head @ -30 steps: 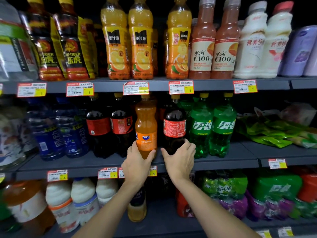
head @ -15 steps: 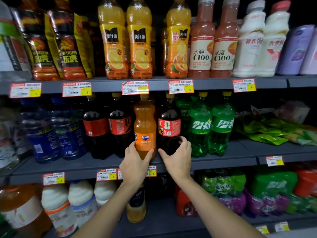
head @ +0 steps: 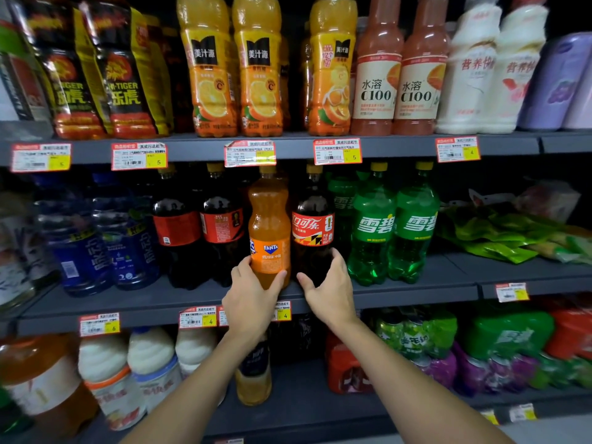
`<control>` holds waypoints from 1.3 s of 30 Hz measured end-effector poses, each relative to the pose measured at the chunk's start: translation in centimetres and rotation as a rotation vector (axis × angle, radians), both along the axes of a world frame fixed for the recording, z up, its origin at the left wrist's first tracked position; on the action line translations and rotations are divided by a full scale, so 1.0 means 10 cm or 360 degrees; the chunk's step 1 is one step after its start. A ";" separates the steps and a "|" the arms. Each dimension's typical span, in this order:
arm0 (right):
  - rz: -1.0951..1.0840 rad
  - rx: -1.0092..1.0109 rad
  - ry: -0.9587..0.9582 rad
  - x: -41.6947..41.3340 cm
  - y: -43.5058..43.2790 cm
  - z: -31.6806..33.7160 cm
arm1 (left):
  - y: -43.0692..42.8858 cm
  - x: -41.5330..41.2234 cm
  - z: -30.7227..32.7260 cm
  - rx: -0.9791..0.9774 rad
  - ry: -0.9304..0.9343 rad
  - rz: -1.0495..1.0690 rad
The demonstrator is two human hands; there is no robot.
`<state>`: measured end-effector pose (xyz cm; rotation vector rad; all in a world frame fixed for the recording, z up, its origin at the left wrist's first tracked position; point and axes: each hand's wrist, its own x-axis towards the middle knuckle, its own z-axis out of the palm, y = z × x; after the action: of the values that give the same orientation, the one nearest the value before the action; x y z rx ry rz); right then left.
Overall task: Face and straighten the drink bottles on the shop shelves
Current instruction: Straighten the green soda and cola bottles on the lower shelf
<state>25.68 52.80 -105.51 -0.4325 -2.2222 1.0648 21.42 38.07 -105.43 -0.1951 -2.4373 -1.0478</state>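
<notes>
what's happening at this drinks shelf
A person is tidying bottles on the middle shelf. The left hand grips the base of the orange Fanta bottle, its label facing out. The right hand wraps around the bottom of the cola bottle beside it, whose red label also faces front. Two green Sprite bottles stand to the right, untouched.

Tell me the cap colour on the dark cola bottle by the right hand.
Yellow cap, head view.
</notes>
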 end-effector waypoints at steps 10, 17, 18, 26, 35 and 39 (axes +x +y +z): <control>-0.0109 0.0093 -0.0034 0.03 -0.02 0.00 | 0.00 0.01 0.03 -0.0013 -0.0028 -0.0002; 0.0087 0.0062 -0.0062 0.02 0.06 0.00 | 0.00 0.02 0.03 -0.0019 -0.0015 0.0019; 0.0137 0.0058 -0.0081 0.04 0.09 0.00 | 0.00 0.02 0.03 -0.0019 -0.0013 0.0019; -0.0269 0.0082 0.0062 -0.01 -0.12 0.00 | 0.00 0.02 0.04 -0.0007 -0.0031 0.0006; -0.0009 0.0118 -0.0042 0.00 0.09 -0.01 | 0.00 0.00 0.02 0.0037 -0.0006 0.0018; -0.0062 0.0071 -0.0065 0.00 0.04 -0.05 | 0.02 -0.01 0.00 0.0147 -0.0007 -0.0030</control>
<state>25.73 53.15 -105.99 -0.4805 -2.2592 0.9927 21.28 38.30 -105.39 -0.1854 -2.3888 -1.1672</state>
